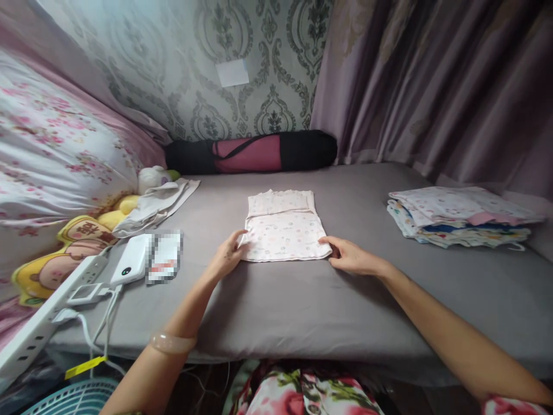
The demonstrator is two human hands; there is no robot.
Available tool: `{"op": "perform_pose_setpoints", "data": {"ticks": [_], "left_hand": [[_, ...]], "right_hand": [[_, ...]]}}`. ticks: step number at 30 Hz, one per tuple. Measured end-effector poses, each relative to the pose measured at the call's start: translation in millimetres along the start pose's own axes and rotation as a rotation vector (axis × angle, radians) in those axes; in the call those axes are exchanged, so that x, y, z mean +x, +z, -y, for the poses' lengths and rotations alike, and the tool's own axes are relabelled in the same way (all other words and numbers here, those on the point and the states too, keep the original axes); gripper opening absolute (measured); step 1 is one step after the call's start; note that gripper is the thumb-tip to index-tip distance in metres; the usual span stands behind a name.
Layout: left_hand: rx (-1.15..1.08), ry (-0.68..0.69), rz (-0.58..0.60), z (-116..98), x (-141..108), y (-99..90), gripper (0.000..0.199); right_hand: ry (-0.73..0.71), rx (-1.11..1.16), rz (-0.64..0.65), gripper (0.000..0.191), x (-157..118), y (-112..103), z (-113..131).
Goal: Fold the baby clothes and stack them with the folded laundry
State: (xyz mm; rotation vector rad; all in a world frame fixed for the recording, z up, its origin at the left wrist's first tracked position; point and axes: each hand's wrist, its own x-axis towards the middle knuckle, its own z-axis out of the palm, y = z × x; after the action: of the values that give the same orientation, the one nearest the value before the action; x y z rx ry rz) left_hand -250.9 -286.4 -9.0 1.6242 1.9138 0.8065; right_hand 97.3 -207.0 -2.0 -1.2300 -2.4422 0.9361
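Note:
A small pale shirt with a faint print (283, 236) lies on the grey bed sheet (276, 311), its far part folded over toward me. My left hand (231, 252) pinches the near left corner of the cloth between thumb and fingers. At the near right corner, my right hand (349, 255) grips the edge the same way. Both hands rest low, close to the sheet. To the right sits a stack of folded clothes (458, 216), printed and multicoloured, apart from my right hand.
On the left are a white power bank (133, 259), a blurred packet (165, 256), a power strip (52, 317) with cables, yellow plush toys (64, 259) and a beige cloth (158, 207). A black and pink rolled bag (250, 153) lies along the wall. A blue basket (73, 397) stands below.

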Motion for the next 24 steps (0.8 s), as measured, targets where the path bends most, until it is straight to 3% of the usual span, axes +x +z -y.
{"op": "perform_pose_setpoints", "data": {"ticks": [5,8,12,16,19,24], "left_hand": [[-0.081,0.001,0.082,-3,-5,-7.2,0.047],[-0.010,0.124,0.121,-2,-10,-11.4,0.054],[0.186,0.345,-0.011,6,-10,-7.4,0.042],[0.324,0.452,-0.127,11,-3,-3.1,0.027],[0.392,0.529,-0.163,9,0,-10.1,0.027],[0.432,0.687,-0.024,3,-3,-35.4,0.030]], "right_hand": [[-0.111,-0.154,-0.232,0.036,1,4,-4],[-0.142,-0.242,-0.299,0.030,2,2,-3],[-0.285,-0.238,-0.400,0.033,7,-3,-5],[-0.380,-0.138,-0.396,0.043,10,-7,-10],[-0.418,-0.118,-0.340,0.042,8,-13,-12],[-0.454,-0.183,-0.260,0.041,2,-24,-13]]}}
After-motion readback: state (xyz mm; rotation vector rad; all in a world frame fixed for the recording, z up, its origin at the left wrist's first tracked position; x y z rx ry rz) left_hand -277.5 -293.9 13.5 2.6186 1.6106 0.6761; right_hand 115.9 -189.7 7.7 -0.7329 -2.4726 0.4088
